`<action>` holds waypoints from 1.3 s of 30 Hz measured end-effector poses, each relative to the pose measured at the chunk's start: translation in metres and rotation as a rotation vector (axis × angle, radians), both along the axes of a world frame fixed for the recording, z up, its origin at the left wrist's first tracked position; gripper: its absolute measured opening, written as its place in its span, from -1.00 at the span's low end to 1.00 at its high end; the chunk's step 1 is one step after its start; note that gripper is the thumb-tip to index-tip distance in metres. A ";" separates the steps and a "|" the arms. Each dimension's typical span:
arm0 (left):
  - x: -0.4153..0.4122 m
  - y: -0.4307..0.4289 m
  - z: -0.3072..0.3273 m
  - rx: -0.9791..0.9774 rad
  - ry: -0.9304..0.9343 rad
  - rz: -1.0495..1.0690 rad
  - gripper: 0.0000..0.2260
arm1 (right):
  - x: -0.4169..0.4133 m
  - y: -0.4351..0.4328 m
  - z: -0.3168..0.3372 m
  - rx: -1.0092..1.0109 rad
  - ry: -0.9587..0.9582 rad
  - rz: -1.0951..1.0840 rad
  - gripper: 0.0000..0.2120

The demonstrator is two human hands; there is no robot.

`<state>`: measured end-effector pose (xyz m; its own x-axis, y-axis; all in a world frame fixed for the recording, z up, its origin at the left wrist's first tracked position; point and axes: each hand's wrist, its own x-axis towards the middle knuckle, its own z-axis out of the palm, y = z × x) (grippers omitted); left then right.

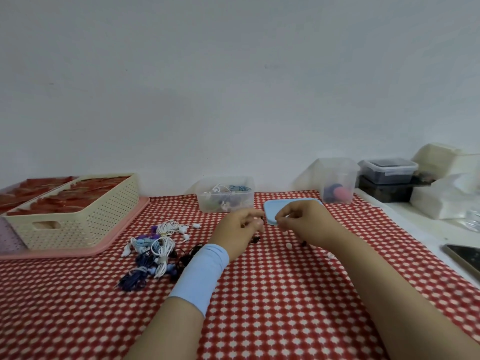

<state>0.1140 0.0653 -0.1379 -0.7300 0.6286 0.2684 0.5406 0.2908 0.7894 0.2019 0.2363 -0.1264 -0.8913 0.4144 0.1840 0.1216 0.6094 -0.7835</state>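
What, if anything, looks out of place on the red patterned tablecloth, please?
Two small white pieces lie loose on the red patterned tablecloth by the right hand, apart from the pile of bundled earphones. Nothing else stands out.

On my screen the tablecloth (272,294) under both hands reads as matt woven cloth, the wristband (200,274) on the left wrist as smooth stretchy fabric, and the black cord (255,239) pinched by the left hand (239,229) and right hand (304,224) as thin rubbery plastic. Just beyond the hands I see a blue lid (272,206) of smooth matt plastic and a clear box (226,203) of cloudy, faintly glossy plastic. Left of the left hand the bundled earphones (158,250) look rubber-coated and the cream basket (85,222) is perforated hard plastic; far right of the right hand a phone (465,255) shows glossy glass.
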 end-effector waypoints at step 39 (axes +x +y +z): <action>0.013 -0.008 0.002 0.385 -0.448 -0.128 -0.82 | 0.010 -0.019 0.006 -0.646 0.104 0.286 -0.81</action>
<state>0.1274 0.0571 -0.1360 -0.7494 0.6377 0.1781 0.1434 -0.1063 0.9839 0.2116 0.2168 -0.1208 -0.9725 0.2216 0.0710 -0.0690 0.0167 -0.9975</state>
